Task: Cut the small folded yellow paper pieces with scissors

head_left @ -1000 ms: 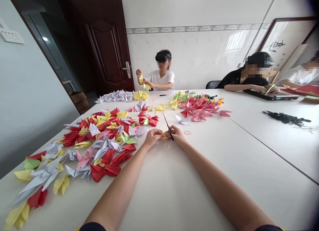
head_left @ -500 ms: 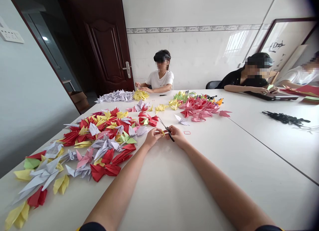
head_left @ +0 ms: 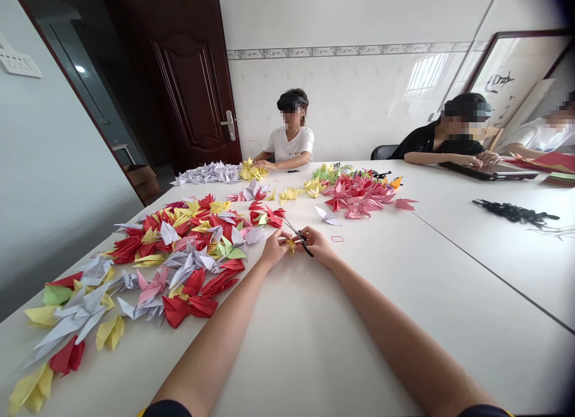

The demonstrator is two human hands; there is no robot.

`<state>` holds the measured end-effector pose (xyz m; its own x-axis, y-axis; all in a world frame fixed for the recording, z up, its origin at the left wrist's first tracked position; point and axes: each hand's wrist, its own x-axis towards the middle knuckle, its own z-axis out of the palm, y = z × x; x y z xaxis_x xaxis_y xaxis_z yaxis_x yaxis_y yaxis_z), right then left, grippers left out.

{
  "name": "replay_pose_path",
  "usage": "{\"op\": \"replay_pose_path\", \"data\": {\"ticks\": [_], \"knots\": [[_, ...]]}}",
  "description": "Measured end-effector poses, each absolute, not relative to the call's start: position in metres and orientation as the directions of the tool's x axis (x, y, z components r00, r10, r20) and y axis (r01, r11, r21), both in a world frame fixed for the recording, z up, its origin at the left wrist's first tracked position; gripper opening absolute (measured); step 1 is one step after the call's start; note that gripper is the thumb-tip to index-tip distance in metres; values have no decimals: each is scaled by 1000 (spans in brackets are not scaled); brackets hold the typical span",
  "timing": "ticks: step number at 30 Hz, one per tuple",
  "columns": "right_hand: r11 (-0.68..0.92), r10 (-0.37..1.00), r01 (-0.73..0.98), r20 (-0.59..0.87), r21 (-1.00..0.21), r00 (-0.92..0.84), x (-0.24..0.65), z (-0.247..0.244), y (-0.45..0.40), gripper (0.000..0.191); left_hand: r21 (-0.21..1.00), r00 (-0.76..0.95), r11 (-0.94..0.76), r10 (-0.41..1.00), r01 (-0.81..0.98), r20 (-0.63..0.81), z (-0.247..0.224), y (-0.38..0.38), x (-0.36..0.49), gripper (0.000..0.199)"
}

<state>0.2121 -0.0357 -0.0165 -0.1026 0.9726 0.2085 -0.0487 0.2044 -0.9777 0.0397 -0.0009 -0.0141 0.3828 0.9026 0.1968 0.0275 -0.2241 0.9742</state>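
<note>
At the white table (head_left: pixel 404 297), my right hand (head_left: pixel 318 244), fingers curled, holds scissors (head_left: pixel 306 243); beside them my left hand (head_left: pixel 273 248), fingers nearly closed, pinches folded yellow paper (head_left: pixel 291 247), best steadied lightly, blades clear.

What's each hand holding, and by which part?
The right hand holds scissors by the black handles; the left hand, yellow paper, part unclear.

Yellow paper (head_left: pixel 291 247) — partly hidden by fingers (head_left: pixel 283 241); far-right person (head_left: pixel 536 136) — cut off.

The scissors (head_left: pixel 300 237) have swung — tips now further left.
</note>
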Motion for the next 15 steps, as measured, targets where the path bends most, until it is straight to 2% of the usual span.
{"op": "replay_pose_path", "data": {"ticks": [10,15], "knots": [[192,976,41,187,-981,-113,210,-15,-38,46,981,375,-195,911,24,172,-16,1,41,43],[205,972,56,197,-977,-125,211,-16,-36,46,977,372,-214,909,22,190,-19,3,40,46]]}}
